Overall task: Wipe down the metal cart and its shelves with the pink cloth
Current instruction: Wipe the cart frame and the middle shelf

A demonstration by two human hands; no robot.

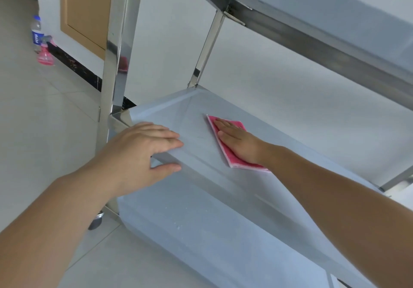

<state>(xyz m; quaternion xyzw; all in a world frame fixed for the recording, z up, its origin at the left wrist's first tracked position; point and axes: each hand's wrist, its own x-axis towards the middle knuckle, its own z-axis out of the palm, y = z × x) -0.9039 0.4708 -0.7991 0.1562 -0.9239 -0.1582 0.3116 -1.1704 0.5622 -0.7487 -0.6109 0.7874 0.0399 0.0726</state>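
Two bare hands work on the middle shelf [201,118] of the metal cart [116,42] in the head view; both forearms are cut off at the near edge, and the upper shelf [312,39] runs out of frame at the right. Much of the pink cloth [225,151] is hidden under the right hand [237,140], which presses flat on it with fingers straight, well in from the shelf's edges. Bare steel lies open beyond and left of the cloth. At the near left edge the left hand [143,151] grips the shelf lip, fingers on top, thumb under. On the far left floor stand a water bottle [36,33] and a blurred pink spray bottle [46,52].
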